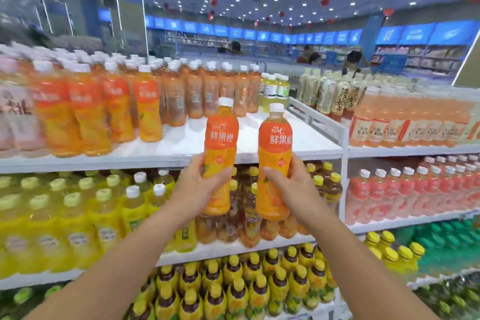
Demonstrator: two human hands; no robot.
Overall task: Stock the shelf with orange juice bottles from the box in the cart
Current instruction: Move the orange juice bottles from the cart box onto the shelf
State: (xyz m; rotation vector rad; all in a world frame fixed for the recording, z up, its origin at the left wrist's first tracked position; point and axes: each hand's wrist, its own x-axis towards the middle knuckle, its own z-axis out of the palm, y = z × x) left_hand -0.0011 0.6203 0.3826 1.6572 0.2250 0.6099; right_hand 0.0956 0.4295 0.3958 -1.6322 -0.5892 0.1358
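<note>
Nearest the camera, two bare forearms reach up and forward. The left hand [201, 184] is wrapped around the lower half of one orange juice bottle [220, 153], and the right hand [293, 187] grips a second orange juice bottle [274, 161] the same way; both bottles stand upright, side by side and apart, held in the air before the shelf's front edge. Behind them the white top shelf [259, 135] has a bare patch, with rows of matching orange bottles [104, 106] standing to the left. Lower tiers hold yellow-capped drinks [78, 213]. Farther back, the store shows blue wall signs [259, 34], ceiling spotlights and blurred shoppers [353, 60].
</note>
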